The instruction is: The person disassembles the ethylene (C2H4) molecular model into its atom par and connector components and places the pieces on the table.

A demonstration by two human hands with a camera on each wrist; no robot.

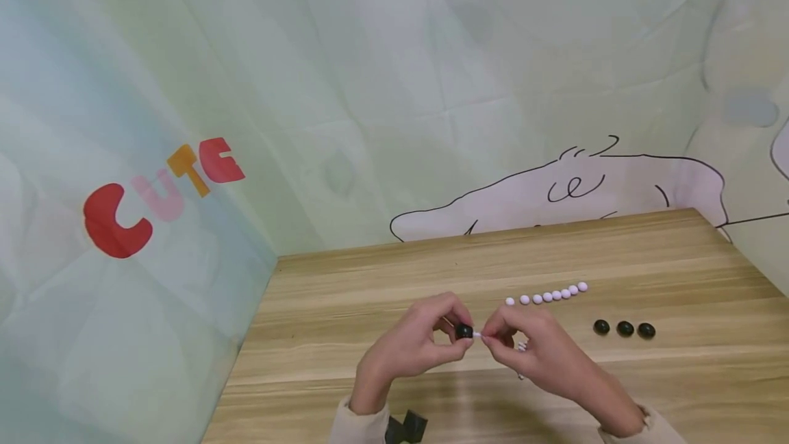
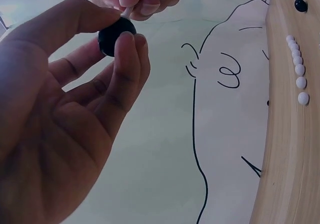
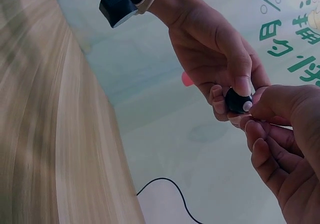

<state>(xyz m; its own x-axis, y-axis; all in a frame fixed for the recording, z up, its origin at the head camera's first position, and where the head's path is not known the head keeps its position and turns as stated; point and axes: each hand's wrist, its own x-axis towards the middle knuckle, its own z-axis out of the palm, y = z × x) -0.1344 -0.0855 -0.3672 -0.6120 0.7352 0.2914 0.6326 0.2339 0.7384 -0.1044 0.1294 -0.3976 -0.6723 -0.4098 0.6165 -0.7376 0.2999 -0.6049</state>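
Between thumb and fingertips my left hand [image 1: 413, 341] pinches a glossy black ball [image 1: 464, 331], held above the wooden table. A short thin white stick [image 1: 477, 334] sticks out of the ball's right side. My right hand [image 1: 545, 351] pinches the free end of that stick, so the two hands almost meet. In the left wrist view the stick [image 2: 127, 12] runs from the black ball [image 2: 111, 39] up to the right fingertips. The right wrist view shows a white spot [image 3: 247, 105] on the ball [image 3: 236, 101], close by the right thumb and fingers.
Behind the hands, several small white balls [image 1: 547, 297] form a slanting row on the table [image 1: 345, 293]. Three black balls [image 1: 625, 329] lie to the right. Small white pieces [image 1: 522, 347] show partly from behind the right hand. A printed curtain [image 1: 370, 122] backs the table.
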